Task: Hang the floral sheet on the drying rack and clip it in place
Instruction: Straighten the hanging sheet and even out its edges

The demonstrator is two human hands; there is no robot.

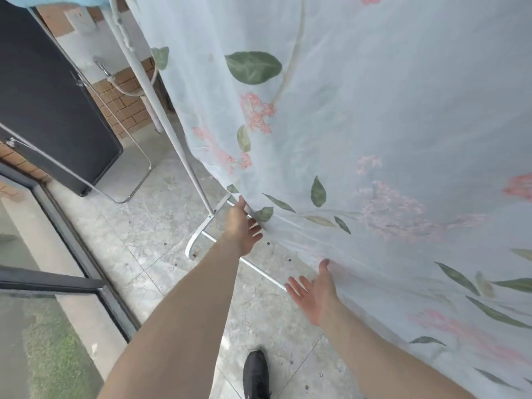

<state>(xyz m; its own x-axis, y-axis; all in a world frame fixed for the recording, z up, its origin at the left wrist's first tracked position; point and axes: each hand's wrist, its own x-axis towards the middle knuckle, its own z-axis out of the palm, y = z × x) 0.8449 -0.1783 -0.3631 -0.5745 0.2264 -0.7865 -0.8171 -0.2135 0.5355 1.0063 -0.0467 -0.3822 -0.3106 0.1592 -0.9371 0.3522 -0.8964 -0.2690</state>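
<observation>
light: soft, bright daylight | shadows: faint | focus: slightly soft | edges: wide-angle bending

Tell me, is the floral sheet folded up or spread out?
Spread out: the floral sheet hangs as one broad panel down to both hands.

I see the floral sheet (359, 125) hanging down over the white drying rack (201, 234), filling the right side. Left hand (243, 226) reaches the sheet's lower edge, fingers straight, thumb touching cloth beside the rack's leg. Right hand (312, 292) open, palm toward sheet, thumb at the hem. Black shoe (256, 374) on grey tile floor (161, 223); dark panel (49, 105) leans left.
</observation>
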